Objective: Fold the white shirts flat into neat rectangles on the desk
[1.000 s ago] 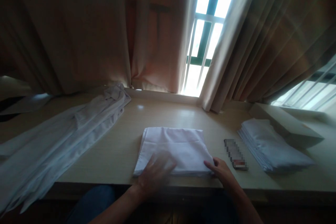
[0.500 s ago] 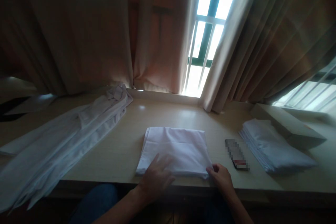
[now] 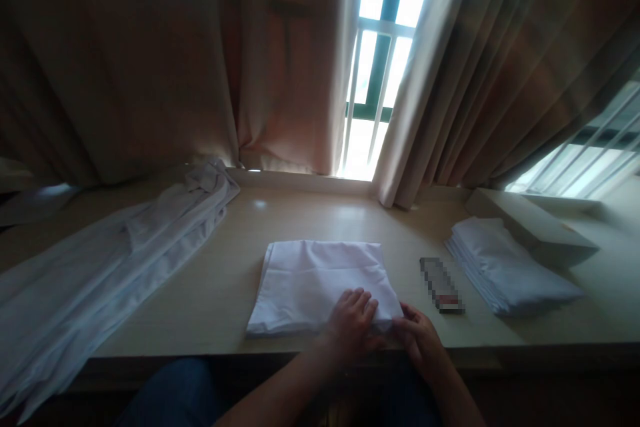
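Note:
A folded white cloth (image 3: 310, 287) lies flat near the front edge of the table. My left hand (image 3: 353, 320) is on its front edge toward the right, fingers bent together over the top and the thumb low beside the edge; it appears closed on the fabric. At the front right corner, my right hand (image 3: 419, 333) pinches the cloth between thumb and fingers. The fabric under both hands is hidden.
Long white cloths (image 3: 125, 260) lie in a heap at left, hanging over the table (image 3: 210, 320) edge. To the right are a blurred-out flat object (image 3: 443, 285), a stack of folded white cloths (image 3: 510, 270) and a pale box (image 3: 537, 223). Curtains (image 3: 295, 67) hang behind.
My left hand has slid right along the cloth, from its middle to near my right hand, and its fingers have closed. My right hand stays at the corner. The view has shifted slightly.

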A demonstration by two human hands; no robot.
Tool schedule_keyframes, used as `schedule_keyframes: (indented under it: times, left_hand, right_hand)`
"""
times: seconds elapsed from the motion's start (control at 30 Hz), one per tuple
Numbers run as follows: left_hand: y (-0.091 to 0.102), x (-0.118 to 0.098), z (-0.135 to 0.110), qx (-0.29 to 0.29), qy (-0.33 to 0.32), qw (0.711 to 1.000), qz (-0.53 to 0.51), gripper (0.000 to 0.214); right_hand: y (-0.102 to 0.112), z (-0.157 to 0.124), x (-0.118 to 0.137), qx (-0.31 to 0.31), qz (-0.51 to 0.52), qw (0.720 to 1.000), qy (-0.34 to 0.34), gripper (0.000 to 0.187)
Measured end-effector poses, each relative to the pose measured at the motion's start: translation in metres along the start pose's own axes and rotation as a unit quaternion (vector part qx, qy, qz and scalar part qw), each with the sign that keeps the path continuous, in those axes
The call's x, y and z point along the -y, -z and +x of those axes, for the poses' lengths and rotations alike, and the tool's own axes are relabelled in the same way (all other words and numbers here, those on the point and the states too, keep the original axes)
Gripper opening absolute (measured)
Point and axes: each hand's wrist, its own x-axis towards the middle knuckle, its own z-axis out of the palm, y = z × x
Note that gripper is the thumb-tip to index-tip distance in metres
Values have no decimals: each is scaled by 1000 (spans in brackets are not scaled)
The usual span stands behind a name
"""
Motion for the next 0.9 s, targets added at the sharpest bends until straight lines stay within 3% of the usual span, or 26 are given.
schedule_keyframes:
  times: [0.13, 0.27, 0.53, 0.7, 0.9]
  left_hand:
    - [-15, -16, 10, 7, 8, 1000, 20, 31]
    - [-23, -14, 15, 15, 22, 999, 28, 16]
    - [-36, -6, 20, 52, 70, 996, 26, 10]
    - [-41, -8, 17, 56, 100, 993, 13, 15]
    - [-39, -9, 17, 58, 136, 989, -8, 8]
  right_hand:
    - [1, 2, -2, -44, -5, 999, 7, 63]
    - [2, 6, -4, -89, -49, 994, 31, 69]
    - [-2, 8, -9, -96, -112, 986, 80, 75]
    - [-1, 13, -13, -102, -164, 977, 88, 57]
    - [-6, 15, -16, -165, -311, 931, 94, 41]
